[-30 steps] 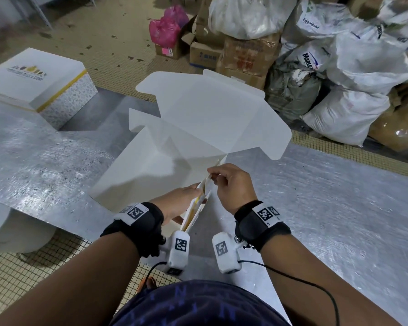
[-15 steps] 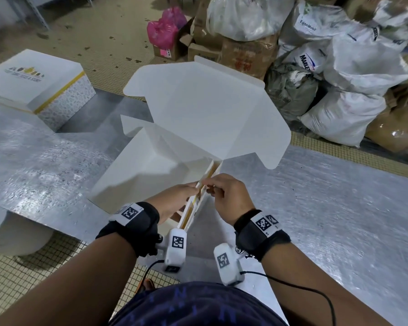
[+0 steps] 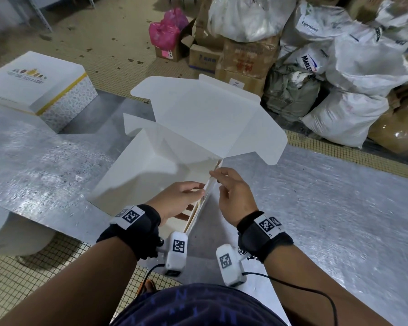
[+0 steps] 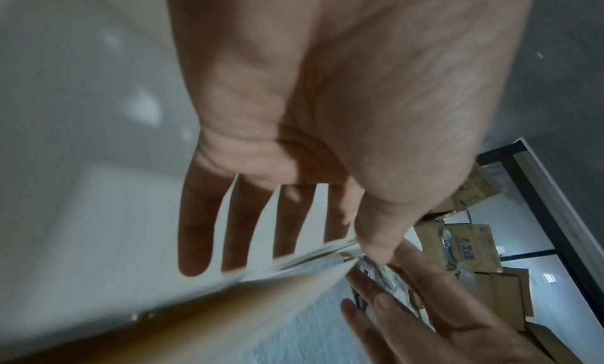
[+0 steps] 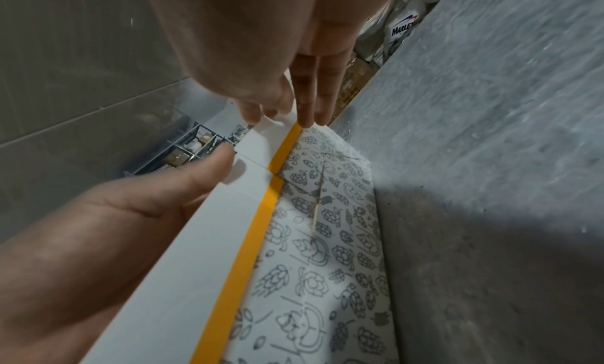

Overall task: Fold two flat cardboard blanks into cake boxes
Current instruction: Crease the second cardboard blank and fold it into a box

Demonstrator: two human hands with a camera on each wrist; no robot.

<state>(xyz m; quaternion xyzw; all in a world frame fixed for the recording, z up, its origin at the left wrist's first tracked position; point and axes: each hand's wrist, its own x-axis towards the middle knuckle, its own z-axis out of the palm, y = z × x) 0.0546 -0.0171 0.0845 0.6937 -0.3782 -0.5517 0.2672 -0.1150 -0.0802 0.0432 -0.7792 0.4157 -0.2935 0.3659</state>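
Observation:
A half-folded white cake box [image 3: 174, 142] sits on the metal table [image 3: 316, 208], its lid panel open toward the far side. My left hand [image 3: 186, 194] is inside the box, with straight fingers [image 4: 196, 240] flat on the right side wall's inner face. Its thumb [image 5: 202, 173] lies over the wall's top edge. My right hand [image 3: 222, 182] is outside that wall and pinches its top edge between thumb and fingertips [image 5: 307, 111]. The wall's outer face [image 5: 326, 240] has a yellow stripe and a grey printed pattern. A finished, closed cake box [image 3: 38, 83] stands at the far left.
White sacks [image 3: 363, 67], brown cartons [image 3: 243, 60] and a pink bag [image 3: 167, 31] are piled on the floor beyond the table. A white shape [image 3: 10, 231] lies below the table's near left edge. Bare metal stretches to the right of the box.
The right side wall stands more upright and folded over now. Both hands have slid a little farther along its top edge, and the lid panel has shifted slightly.

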